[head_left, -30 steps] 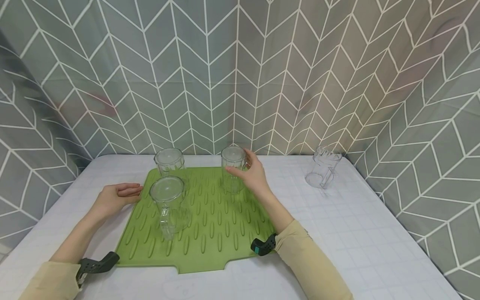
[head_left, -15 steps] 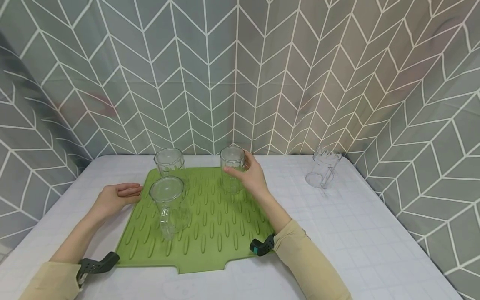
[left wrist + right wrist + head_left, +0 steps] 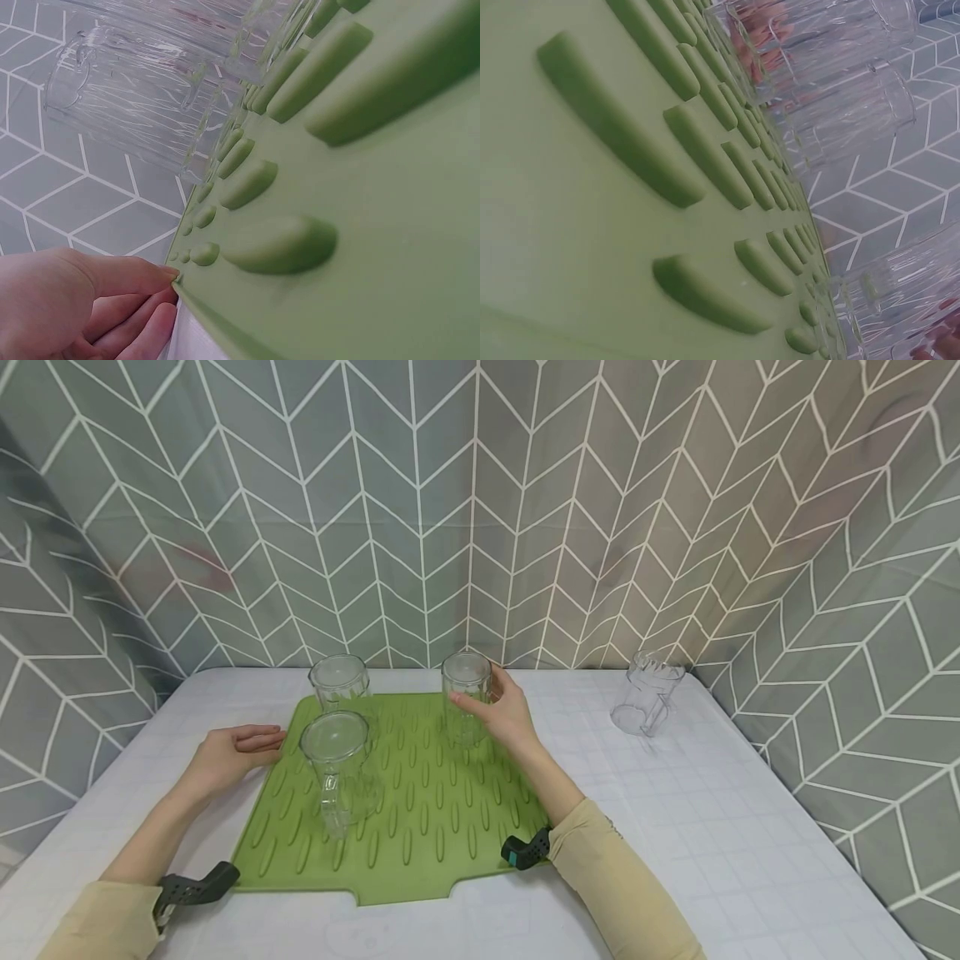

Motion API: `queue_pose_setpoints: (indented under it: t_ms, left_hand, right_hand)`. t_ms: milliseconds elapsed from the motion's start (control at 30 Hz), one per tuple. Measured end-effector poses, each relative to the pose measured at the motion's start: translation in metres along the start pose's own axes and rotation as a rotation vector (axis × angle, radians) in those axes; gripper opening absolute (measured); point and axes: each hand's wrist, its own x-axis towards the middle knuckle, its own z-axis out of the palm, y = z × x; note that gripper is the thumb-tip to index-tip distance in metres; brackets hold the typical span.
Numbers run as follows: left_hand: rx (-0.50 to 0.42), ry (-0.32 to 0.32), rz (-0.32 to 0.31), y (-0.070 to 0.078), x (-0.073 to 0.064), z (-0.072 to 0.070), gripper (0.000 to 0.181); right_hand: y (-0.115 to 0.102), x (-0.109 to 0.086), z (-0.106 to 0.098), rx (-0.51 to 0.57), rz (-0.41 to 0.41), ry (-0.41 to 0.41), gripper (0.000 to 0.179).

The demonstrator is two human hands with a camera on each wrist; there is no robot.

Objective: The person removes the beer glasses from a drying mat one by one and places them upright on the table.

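A green drying mat (image 3: pixel 420 827) with raised oval ridges lies on the table. My left hand (image 3: pixel 225 760) is at its left edge; in the left wrist view the thumb (image 3: pixel 139 274) and fingers pinch that edge. My right hand (image 3: pixel 510 714) grips a clear glass mug (image 3: pixel 467 670) that stands at the mat's back right, thumb on the near side and fingers behind. Two more glass mugs stand on the left of the mat, one at the back (image 3: pixel 339 681) and one in front (image 3: pixel 335 747) with its handle toward me. Through the glass I cannot tell which end is up.
A further clear glass mug (image 3: pixel 648 697) stands on the white tablecloth (image 3: pixel 712 827) at the back right, off the mat. A grey curtain (image 3: pixel 450 527) with white chevron lines hangs behind the table and along both sides.
Almost nothing moves. The right hand and its mug shift by only a hair on the mat; the left hand stays at the mat's edge.
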Motion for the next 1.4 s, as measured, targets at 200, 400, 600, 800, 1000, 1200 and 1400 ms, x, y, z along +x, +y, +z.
queue_pose_setpoints:
  t_ms: [200,400,600,800,1000,1200,1400]
  left_hand:
    - [-0.002,0.003,0.001,0.0023,0.0006,0.0002,0.061]
    - [-0.004,-0.002,0.002,0.0013,0.0009,0.0002,0.062]
    - [-0.005,0.002,0.006,0.0012,0.0013,0.0011,0.060]
    - [-0.004,0.001,0.004,-0.0001,0.0009,0.0006,0.062]
    - [-0.007,0.000,0.000,0.0005,0.0003,0.0005,0.061]
    - [-0.005,0.000,0.001,-0.0011,0.0006,0.0005,0.061]
    - [0.000,0.004,0.002,-0.0016,0.0010,0.0010,0.060]
  right_hand:
    - [0.0003,0.0001,-0.0013,0.003,-0.014,-0.005,0.079]
    - [0.0014,0.0001,-0.0015,-0.005,-0.023,-0.007,0.078]
    - [0.0017,0.0002,-0.0011,-0.001,-0.026,-0.007,0.077]
    - [0.0015,-0.0001,-0.0014,0.006,-0.021,-0.004,0.079]
    - [0.0018,0.0000,-0.0021,0.002,-0.010,-0.005,0.079]
    - [-0.0001,-0.0008,-0.0038,-0.011,-0.002,-0.009,0.083]
    - [-0.0019,-0.0018,-0.0063,-0.011,0.008,-0.013,0.081]
